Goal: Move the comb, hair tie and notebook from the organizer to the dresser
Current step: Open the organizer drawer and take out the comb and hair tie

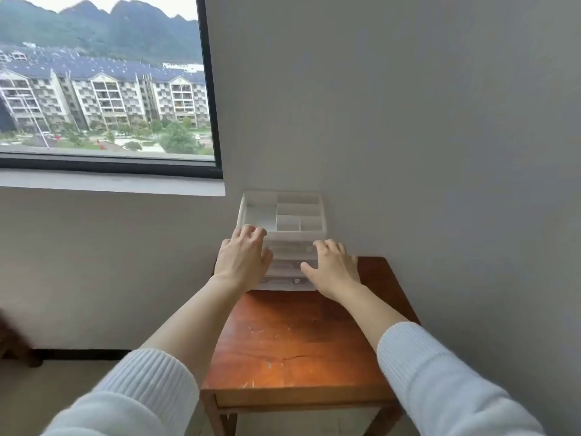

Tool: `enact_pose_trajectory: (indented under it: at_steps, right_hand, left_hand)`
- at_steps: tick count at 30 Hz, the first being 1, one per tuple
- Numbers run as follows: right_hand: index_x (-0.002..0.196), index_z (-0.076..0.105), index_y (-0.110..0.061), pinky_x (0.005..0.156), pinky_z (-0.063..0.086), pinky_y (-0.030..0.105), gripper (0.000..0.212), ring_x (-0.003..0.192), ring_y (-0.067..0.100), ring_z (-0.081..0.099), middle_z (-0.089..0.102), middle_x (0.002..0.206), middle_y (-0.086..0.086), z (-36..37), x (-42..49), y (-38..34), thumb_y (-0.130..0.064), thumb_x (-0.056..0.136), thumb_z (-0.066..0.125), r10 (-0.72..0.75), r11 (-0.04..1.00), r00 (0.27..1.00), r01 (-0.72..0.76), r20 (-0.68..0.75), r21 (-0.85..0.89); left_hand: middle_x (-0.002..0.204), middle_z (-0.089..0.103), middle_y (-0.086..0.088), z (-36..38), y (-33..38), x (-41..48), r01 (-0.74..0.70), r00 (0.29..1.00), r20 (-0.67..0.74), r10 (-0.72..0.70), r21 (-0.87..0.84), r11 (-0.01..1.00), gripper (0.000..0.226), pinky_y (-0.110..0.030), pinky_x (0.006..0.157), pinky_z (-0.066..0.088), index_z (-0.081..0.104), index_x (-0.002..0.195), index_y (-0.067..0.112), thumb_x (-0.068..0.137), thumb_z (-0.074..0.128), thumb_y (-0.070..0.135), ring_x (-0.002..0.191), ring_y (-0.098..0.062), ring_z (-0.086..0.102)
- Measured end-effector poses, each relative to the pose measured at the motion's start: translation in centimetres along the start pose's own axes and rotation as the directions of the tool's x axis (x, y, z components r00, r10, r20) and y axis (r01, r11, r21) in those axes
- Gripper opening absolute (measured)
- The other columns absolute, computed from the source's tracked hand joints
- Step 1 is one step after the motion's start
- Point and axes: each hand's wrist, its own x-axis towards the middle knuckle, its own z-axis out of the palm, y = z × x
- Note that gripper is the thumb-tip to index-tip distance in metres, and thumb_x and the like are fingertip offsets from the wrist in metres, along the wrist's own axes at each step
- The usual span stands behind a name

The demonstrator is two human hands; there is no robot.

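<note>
Meanwhile, both hands — left (242, 259), right (333, 269) — rested spread and empty on the organizer (283, 215) at the back of the dresser (289, 344). Comb, hair tie and notebook were unseen — likely in the drawers: light, small things for fingertips.

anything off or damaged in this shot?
Only wear: the dresser top has pale scratches and a thin crack near its middle. The organizer sits square against the wall, its top compartments bare. Nothing spilled.
</note>
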Motion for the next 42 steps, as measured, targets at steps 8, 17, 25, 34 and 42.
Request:
enact_pose_trajectory:
  at_steps: [8, 17, 25, 34, 42]
  right_hand:
    - [0.139, 0.04, -0.019, 0.105, 0.037, 0.04, 0.058, 0.132, 0.023, 0.038, 0.042, 0.143, 0.003, 7.7, 6.7, -2.2, -0.044, 0.088, 0.052, 0.199, 0.858, 0.937, -0.308, 0.287, 0.412]
    - [0.107, 0.064, -0.016, 0.083, 0.043, 0.033, 0.029, 0.091, 0.013, 0.054, 0.059, 0.098, -0.003, 10.3, 9.9, -4.2, -0.029, 0.082, 0.06, 0.476, -0.108, 0.663, -0.608, 0.578, 0.786]
    - [0.087, 0.062, -0.016, 0.073, 0.037, 0.032, 0.02, 0.082, 0.016, 0.047, 0.051, 0.089, 0.0, 10.6, 10.1, -4.7, -0.032, 0.075, 0.064, 0.45, -0.432, 0.611, -0.489, 0.651, 0.758]
    - [0.098, 0.065, -0.012, 0.074, 0.041, 0.035, 0.04, 0.097, 0.019, 0.053, 0.062, 0.103, 0.003, 9.7, 6.4, -3.3, -0.046, 0.077, 0.064, 0.457, -0.308, 0.545, -0.645, 0.703, 0.699]
    - [0.1, 0.066, -0.01, 0.079, 0.044, 0.036, 0.036, 0.098, 0.018, 0.055, 0.063, 0.105, 0.006, 8.5, 2.7, -2.3, -0.039, 0.079, 0.063, 0.418, -0.231, 0.507, -0.743, 0.754, 0.628]
  left_hand:
    - [0.138, 0.049, -0.015, 6.8, -6.8, 6.2, -0.164, 0.981, 0.111, 0.162, 0.014, 0.986, 0.05, -0.04, 0.109, 0.037, 0.043, 0.138, 0.015, 0.089, 0.049, 0.021, 0.135, -0.033, 0.037]
    - [0.137, 0.054, -0.017, 10.7, -8.2, 5.9, -0.175, 0.984, -0.061, 0.167, -0.194, 0.965, 0.052, -0.044, 0.097, 0.05, 0.054, 0.132, 0.014, 0.081, 0.057, 0.005, 0.135, -0.035, 0.041]
    - [0.141, 0.052, -0.013, 10.9, -8.0, 6.0, -0.148, 0.988, -0.082, 0.13, -0.269, 0.952, 0.044, -0.042, 0.098, 0.048, 0.054, 0.132, 0.017, 0.088, 0.051, 0.013, 0.139, -0.031, 0.036]
    - [0.152, 0.037, -0.009, 10.1, -7.1, 5.9, -0.04, 0.999, -0.004, 0.041, -0.29, 0.956, 0.048, -0.042, 0.112, 0.033, 0.047, 0.138, 0.021, 0.09, 0.054, 0.021, 0.146, -0.026, 0.02]
    - [0.16, 0.011, -0.009, 10.5, -5.8, 3.4, 0.017, 0.996, 0.086, 0.005, -0.25, 0.968, 0.06, -0.043, 0.12, 0.015, 0.033, 0.145, 0.018, 0.089, 0.053, 0.023, 0.149, -0.027, 0.001]
